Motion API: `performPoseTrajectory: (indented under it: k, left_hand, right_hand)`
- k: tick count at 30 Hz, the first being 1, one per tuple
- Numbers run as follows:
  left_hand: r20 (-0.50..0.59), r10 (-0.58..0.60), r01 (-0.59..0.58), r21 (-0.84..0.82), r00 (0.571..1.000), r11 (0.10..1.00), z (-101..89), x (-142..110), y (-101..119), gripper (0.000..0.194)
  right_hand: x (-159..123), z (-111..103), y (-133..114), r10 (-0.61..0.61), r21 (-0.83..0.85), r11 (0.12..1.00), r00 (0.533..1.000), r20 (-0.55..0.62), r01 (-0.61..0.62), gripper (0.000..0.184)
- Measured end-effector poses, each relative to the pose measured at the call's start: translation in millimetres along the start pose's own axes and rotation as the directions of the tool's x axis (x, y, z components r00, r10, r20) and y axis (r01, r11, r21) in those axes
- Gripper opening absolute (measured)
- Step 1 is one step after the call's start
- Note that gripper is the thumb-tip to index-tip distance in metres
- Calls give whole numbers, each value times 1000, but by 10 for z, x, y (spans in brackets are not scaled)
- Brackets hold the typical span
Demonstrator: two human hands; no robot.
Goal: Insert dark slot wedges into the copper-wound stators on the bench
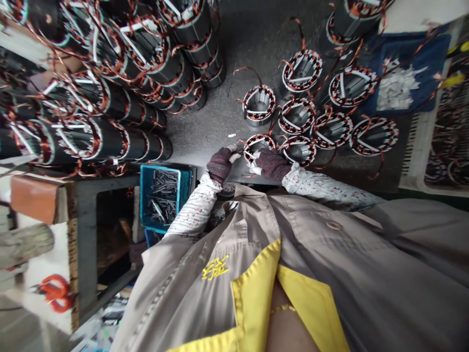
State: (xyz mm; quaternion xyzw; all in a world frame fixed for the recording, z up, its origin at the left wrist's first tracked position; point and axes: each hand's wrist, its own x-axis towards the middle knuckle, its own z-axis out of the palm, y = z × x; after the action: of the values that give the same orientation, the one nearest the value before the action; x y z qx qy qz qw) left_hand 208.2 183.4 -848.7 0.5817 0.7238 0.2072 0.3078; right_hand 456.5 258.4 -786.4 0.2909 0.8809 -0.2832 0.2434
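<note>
A motor stator (pixel 259 142) with copper windings and a white-lined rim stands upright on the grey bench, close to its front edge. My right hand (pixel 273 164), in a dark knitted glove with white-covered fingertips, grips the near right side of its rim. Just left of the stator is my left hand (pixel 221 164), gloved the same way, its thumb and fingers pinched together; whatever lies between them is too small to make out. Another stator (pixel 299 150) sits right beside my right hand. Behind the gripped one is a further stator (pixel 258 105) with a copper lead sticking up.
Stacked stators (pixel 146 49) crowd the left of the bench (pixel 198 129). More stand at right, near a blue tray (pixel 370 98) of white pieces and a pale crate (pixel 414 161). A teal bin (pixel 142 195) holds dark rods. Orange-handled scissors (pixel 54 291) lie lower left.
</note>
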Motion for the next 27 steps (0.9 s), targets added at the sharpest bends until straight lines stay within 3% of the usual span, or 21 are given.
performPoseTrajectory:
  k: [5, 11, 18, 23, 27]
  left_hand:
    - [-44, -29, 27, -45, 999, 999, 25, -130, -41, 32]
    - [-52, -25, 30, 95, 998, 995, 51, -175, -80, 33]
    - [-42, -5, 8, 65, 999, 998, -2, -195, -65, 28]
    - [-63, -96, 84, -170, 993, 982, 53, -136, -64, 28]
    - [68, -236, 242, -420, 969, 875, 73, -34, -98, 29]
  right_hand:
    - [-16, -28, -24, -4, -3, 1000, 1000, 27, 4, 57]
    - [-17, -23, -8, -14, 32, 999, 1000, -6, 14, 55]
    - [3, -2, 3, 1, 21, 1000, 1000, 9, -1, 55]
    - [-19, -34, -22, 6, 5, 1000, 999, 34, -6, 57]
    - [-28, -75, -45, 16, 7, 1000, 999, 51, -16, 59]
